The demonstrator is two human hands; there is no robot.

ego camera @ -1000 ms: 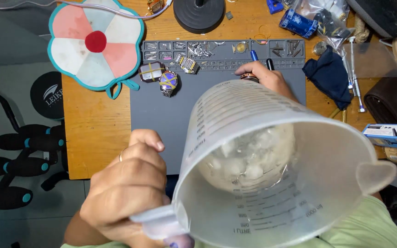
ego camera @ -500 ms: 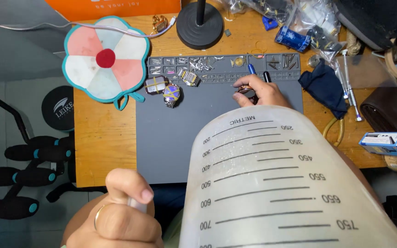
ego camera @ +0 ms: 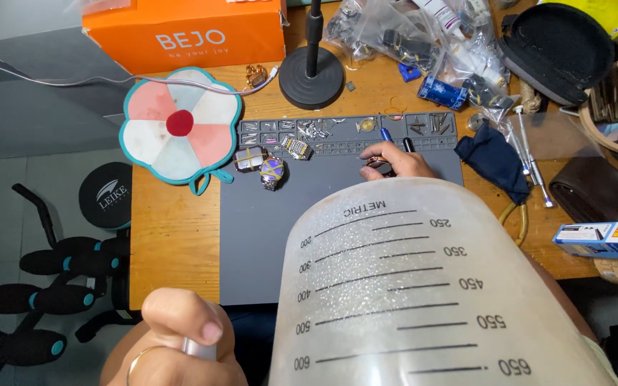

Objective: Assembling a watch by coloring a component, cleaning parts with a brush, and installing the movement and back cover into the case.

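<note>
A large translucent plastic measuring jug (ego camera: 423,286) with printed graduation lines fills the lower right of the frame, tipped up close to the camera, its marked wall facing the lens. The left hand (ego camera: 177,339), at the bottom left, is closed around the jug's pale handle, thumb on top and a ring on one finger. The right hand (ego camera: 393,159) rests above the jug's rim, near the middle of the frame, on the grey silicone work mat (ego camera: 266,236) that covers the wooden worktop (ego camera: 173,236); its fingers are curled together on a small dark item, too small to identify, beside a blue pen (ego camera: 386,134). With the jug tilted this far, the sound way to handle it is probably a firm grip on the handle and a slow, even tilt, since the small wire-wrapped stone pieces (ego camera: 272,171) lie left of centre on the mat and the mat's top tray holds tiny metal parts (ego camera: 309,129). A flower-shaped pink and teal pad (ego camera: 180,125) sits upper left.
</note>
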